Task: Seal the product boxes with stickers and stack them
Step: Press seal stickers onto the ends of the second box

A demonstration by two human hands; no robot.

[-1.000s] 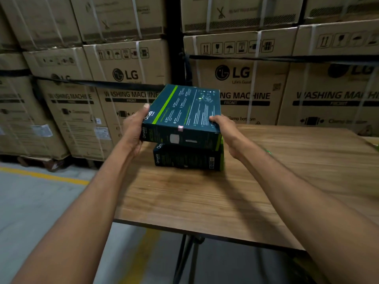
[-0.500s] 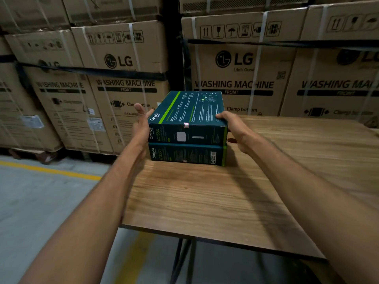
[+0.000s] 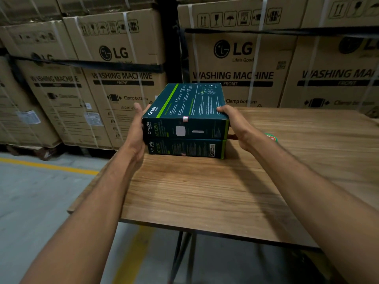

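So that its edges line up, the top box (image 3: 184, 107), sealed by a sticker (image 3: 185, 119), is rested on the lower box (image 3: 184, 149) near the tabletop's (image 3: 194, 191) left edge. It is gripped at its right corner by the right hand (image 3: 235, 124) and steadied by the flat, straight-fingered left hand (image 3: 136, 130).

Dark teal upper box (image 3: 184, 99), sticker (image 3: 185, 119) over its front edge, lies flat atop a matching lower box (image 3: 184, 149)

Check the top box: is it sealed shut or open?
Shut: a small sticker bridges the lid edge and front face of the top box, and the flap lies flush.
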